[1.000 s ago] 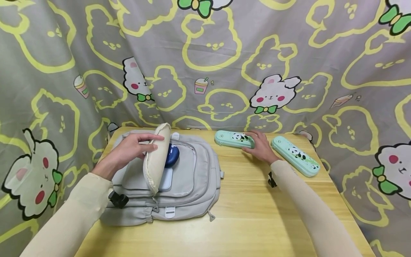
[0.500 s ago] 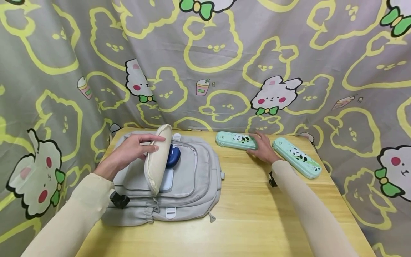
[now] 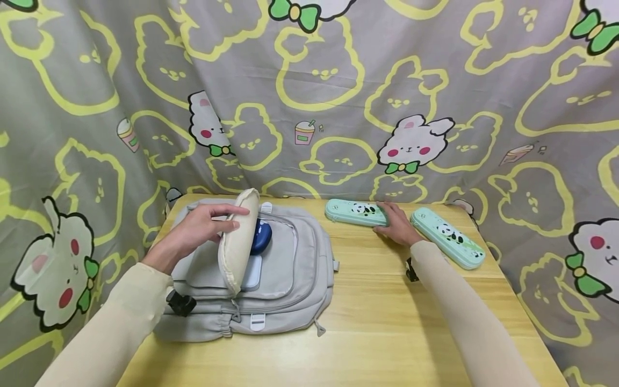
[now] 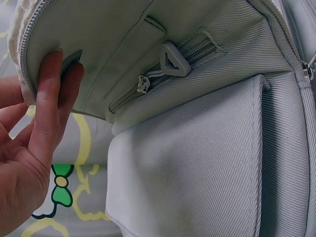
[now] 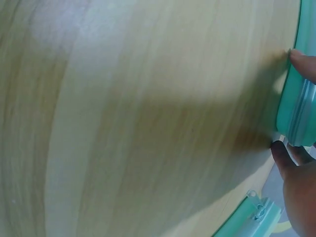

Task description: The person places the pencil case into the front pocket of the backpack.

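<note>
In the head view a grey backpack [image 3: 290, 317] lies on the table's left. My left hand [image 3: 193, 228] pinches the raised edge of its cream-edged flap [image 3: 239, 244]; the left wrist view shows the fingers on the flap's zipped edge [image 4: 27, 49], with a zip pull [image 4: 174, 60] beyond. A dark blue rounded item [image 3: 261, 237] and a pale flat item [image 3: 252, 271] lie right of the flap, partly hidden by it. My right hand [image 3: 397, 226] grips the right end of a mint panda pencil case [image 3: 353, 213], thumb along its near side. The case rests on the table.
A second mint panda pencil case [image 3: 447, 236] lies slanted to the right of my right hand. Bare wooden table [image 3: 387, 322] stretches between the backpack and the right sleeve. A patterned curtain [image 3: 333, 80] hangs at the back and both sides.
My right hand has slid slightly right, so more of the pencil case's right end shows. The left hand keeps the flap raised, and the backpack stays in place.
</note>
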`<action>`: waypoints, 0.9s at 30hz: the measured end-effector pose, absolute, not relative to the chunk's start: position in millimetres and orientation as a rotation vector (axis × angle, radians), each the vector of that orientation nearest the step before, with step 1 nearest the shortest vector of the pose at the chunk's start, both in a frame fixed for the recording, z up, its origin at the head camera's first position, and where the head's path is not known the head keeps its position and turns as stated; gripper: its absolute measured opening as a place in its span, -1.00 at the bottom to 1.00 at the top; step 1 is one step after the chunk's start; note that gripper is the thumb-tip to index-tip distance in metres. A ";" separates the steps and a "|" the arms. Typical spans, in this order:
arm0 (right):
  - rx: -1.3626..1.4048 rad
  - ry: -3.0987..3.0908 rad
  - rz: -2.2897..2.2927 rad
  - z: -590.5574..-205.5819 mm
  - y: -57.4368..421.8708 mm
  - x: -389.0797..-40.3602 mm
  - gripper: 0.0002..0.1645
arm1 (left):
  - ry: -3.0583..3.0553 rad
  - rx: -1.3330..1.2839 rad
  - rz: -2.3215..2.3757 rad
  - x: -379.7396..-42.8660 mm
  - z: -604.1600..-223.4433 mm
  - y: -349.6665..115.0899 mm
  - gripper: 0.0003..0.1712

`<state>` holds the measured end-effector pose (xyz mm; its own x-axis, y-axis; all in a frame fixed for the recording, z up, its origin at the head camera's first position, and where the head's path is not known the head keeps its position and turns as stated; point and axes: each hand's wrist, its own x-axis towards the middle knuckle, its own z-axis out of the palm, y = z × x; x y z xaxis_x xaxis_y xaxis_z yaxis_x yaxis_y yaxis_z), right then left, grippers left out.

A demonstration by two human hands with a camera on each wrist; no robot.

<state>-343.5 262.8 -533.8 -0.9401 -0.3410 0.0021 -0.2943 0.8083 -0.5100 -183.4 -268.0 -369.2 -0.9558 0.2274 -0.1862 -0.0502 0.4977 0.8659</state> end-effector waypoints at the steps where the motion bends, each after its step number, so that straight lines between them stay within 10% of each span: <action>1: -0.517 2.901 -0.800 -534.0 263.2 -343.5 0.07 | 2.466 0.145 1.443 -183.5 -369.3 -267.6 -0.48; 27: -0.568 2.945 -0.870 -536.9 283.1 -315.8 0.10 | 2.455 0.150 1.439 -185.2 -369.9 -268.3 -0.47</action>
